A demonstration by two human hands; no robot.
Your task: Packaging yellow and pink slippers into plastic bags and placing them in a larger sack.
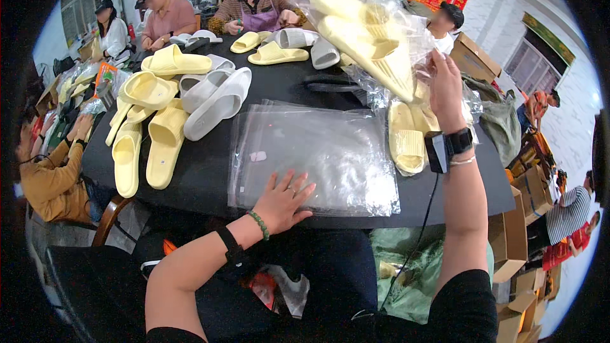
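Note:
My left hand (284, 203) lies with fingers spread on a stack of clear plastic bags (337, 162) near the table's front edge. Raised at the right, my right hand (447, 89) is closed on the edge of a clear bag with a pair of pale yellow slippers (359, 44) inside, tilted above the table. Below it, more bagged yellow slippers (406, 143) rest on the table. To the left of the stack are loose yellow slippers (166, 146) and grey slippers (219, 103), heaped together.
The dark table (210, 181) holds more loose slippers (279, 54) toward its far side. Several people sit around it, one (254, 6) directly across. Cardboard boxes (508, 235) stand to the right. A green sack (400, 267) and a cable (419, 228) are close to my right arm.

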